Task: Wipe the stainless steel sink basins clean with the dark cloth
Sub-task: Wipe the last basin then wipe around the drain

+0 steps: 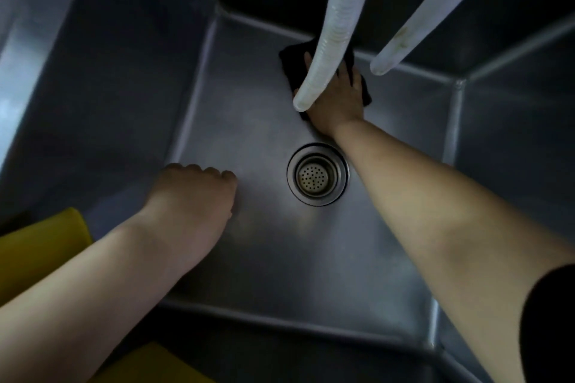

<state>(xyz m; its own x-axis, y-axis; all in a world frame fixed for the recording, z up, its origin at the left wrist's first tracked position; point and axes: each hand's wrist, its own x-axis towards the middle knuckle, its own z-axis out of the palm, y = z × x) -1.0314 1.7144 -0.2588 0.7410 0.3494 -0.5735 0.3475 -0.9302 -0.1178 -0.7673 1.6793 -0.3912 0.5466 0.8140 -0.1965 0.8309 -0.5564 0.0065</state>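
I look straight down into a deep stainless steel sink basin [249, 121]. My right hand [339, 102] lies flat on the dark cloth [294, 57], pressing it against the basin floor near the far wall. Part of the hand and cloth is hidden behind a white hose. My left hand [194, 196] rests as a loose fist on the basin floor at the left, fingers curled, holding nothing. The round drain strainer [317, 174] sits between my two arms.
Two white corrugated hoses [339, 25] [435, 9] hang into the basin from above, their open ends just over the floor. A yellow object [40, 246] sits at the lower left near the basin's front edge. Steep steel walls enclose all sides.
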